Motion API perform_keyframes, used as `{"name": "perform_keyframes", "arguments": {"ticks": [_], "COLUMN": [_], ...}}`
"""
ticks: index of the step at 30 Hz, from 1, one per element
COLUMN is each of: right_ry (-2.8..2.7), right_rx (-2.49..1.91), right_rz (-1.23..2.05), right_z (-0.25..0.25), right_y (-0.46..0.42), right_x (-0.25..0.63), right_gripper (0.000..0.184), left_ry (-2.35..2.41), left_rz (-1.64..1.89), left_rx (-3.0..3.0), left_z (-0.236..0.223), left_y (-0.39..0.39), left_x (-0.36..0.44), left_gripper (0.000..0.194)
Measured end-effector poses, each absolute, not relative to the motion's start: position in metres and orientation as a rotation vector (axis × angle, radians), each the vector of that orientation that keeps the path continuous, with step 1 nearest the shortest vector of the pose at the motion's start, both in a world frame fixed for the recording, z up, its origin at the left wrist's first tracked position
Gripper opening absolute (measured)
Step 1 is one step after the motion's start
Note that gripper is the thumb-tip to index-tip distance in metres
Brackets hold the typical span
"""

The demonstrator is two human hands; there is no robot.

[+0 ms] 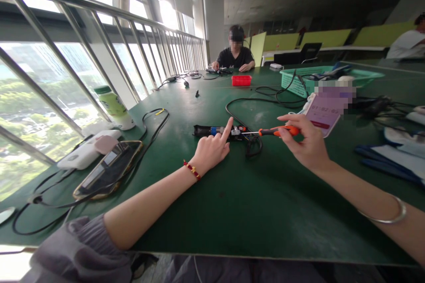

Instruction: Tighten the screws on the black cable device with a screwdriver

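Note:
A black corded device (202, 131) with a blue band and exposed metal parts lies on the green table (232, 212). My left hand (211, 150) is at its near side, index finger stretched over it and thumb by its edge, steadying it; the other fingers are curled. In my right hand (303, 141) is an orange-and-black screwdriver (277, 131), pinched by the handle between thumb and fingers. Its shaft points left, and the tip meets the metal part near my left index finger. Exactly where the tip sits is too small to tell.
A phone (323, 110) showing a timer leans behind my right hand, near a green basket (294, 82). Farther back are a red tray (241, 80) and a seated person (236, 55). On the left lie another phone (108, 170), cables and a bottle (114, 108); gloves (392, 154) lie right.

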State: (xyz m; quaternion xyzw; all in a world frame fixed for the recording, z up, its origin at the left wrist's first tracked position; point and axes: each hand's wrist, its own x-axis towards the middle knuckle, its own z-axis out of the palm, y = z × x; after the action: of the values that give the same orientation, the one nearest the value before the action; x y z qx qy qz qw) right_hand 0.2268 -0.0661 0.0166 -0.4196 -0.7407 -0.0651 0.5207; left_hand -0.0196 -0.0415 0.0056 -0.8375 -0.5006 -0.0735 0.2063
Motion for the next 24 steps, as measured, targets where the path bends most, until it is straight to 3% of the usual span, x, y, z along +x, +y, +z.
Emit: {"name": "perform_keyframes", "arguments": {"ticks": [5, 24], "right_ry": [-1.774, -1.802], "right_rx": [-0.891, -0.942], "right_rz": [-0.241, -0.27], "right_z": [0.0178, 0.0139], "right_y": [-0.0669, -0.0653], "right_x": [0.2236, 0.2261], "right_gripper": [0.038, 0.022], "left_ry": [-1.351, -1.249], "left_rz": [-0.258, -0.358], "left_rx": [-2.303, -2.261], "left_z": [0.005, 0.003], "left_y": [-0.0421, -0.0417], "left_x": [-0.02, -0.0201], "left_gripper": [0.073, 0.072]}}
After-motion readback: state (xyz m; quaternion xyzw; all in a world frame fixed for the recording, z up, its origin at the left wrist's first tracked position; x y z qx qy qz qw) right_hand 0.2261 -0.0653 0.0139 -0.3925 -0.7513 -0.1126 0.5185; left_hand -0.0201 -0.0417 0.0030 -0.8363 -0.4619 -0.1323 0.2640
